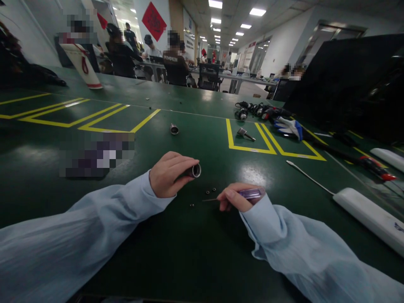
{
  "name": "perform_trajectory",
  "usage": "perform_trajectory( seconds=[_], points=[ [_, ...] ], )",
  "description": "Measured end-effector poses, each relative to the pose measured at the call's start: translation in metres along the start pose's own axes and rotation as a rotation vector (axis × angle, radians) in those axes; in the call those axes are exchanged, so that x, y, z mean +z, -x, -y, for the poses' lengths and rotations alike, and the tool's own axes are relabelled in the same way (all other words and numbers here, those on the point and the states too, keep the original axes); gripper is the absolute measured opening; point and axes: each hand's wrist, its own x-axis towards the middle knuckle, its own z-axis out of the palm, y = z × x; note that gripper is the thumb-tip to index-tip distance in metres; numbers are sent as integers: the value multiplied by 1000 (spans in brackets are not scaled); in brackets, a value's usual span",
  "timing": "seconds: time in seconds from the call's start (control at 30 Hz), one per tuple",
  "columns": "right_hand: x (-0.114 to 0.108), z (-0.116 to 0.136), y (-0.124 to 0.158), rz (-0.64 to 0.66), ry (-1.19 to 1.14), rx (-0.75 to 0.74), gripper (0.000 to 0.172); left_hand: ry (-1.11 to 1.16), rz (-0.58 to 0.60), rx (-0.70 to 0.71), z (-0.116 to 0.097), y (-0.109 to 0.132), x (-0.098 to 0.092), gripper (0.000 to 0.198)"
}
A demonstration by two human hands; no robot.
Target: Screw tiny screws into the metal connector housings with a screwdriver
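Note:
My left hand is closed around a short metal cylinder, its hollow round end turned toward me and to the right. In my right hand is a screwdriver with a clear purple handle; its thin shaft points left, apart from the cylinder. Between the hands, several tiny metal parts lie on the green table. Farther off stands a small metal cup-like part. A metal part with a thin stem lies inside a yellow-taped box on the right.
A white power strip with a cable lies at right. Behind it are a blue-and-white glove, dark metal parts and a red-and-black tool. A white paper cup stands far left. A blurred-out dark object lies left. People sit beyond the table.

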Motion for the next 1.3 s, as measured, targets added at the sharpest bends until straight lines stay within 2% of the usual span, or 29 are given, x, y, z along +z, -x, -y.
perform_trajectory(
  seconds=[0.2,0.37,0.53,0.77,0.9,1.1,1.2,1.3],
  points=[
    [3,-5,0,116,28,-33,20,278,47,-240,-12,3,2,31],
    [3,-6,-2,183,113,-139,17,444,8,-314,-27,7,0,34],
    [4,-9,-5,204,163,-219,16,504,10,-214,-35,8,-2,31],
    [3,-6,-2,160,196,-194,18,360,71,-143,-28,9,2,29],
    [2,-3,0,34,163,-98,26,220,128,-4,-28,9,3,26],
    [1,2,1,-160,152,30,33,-89,164,248,-45,3,-1,28],
    [1,4,1,-187,159,39,32,-92,150,240,-45,4,0,28],
    [2,4,1,-205,162,4,31,-1,123,145,-35,7,3,27]
  ],
)
